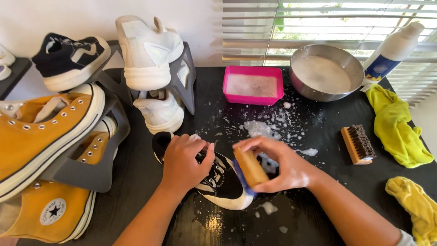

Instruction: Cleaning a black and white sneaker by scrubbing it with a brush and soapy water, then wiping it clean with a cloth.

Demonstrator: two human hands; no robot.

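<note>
A black-and-white sneaker (218,180) lies on its side on the wet black table (136,168), and everything else sits around it. The left hand (184,161) presses down on its upper, fingers spread and curled over the laces to pin it. The right hand (277,166), foamy with suds, has its fingers clamped around a wooden scrub brush (250,167) whose blue bristles meet the sneaker's toe end. This looks like the scrubbing step, on the toe and the pale sole edge. The next stroke would seem to call for a firm hold and more suds. Beyond the sneaker stand a pink soap tub (252,85) and a steel bowl (325,73) of cloudy water; to its right lies a spare dark-bristled brush (358,144).
</note>
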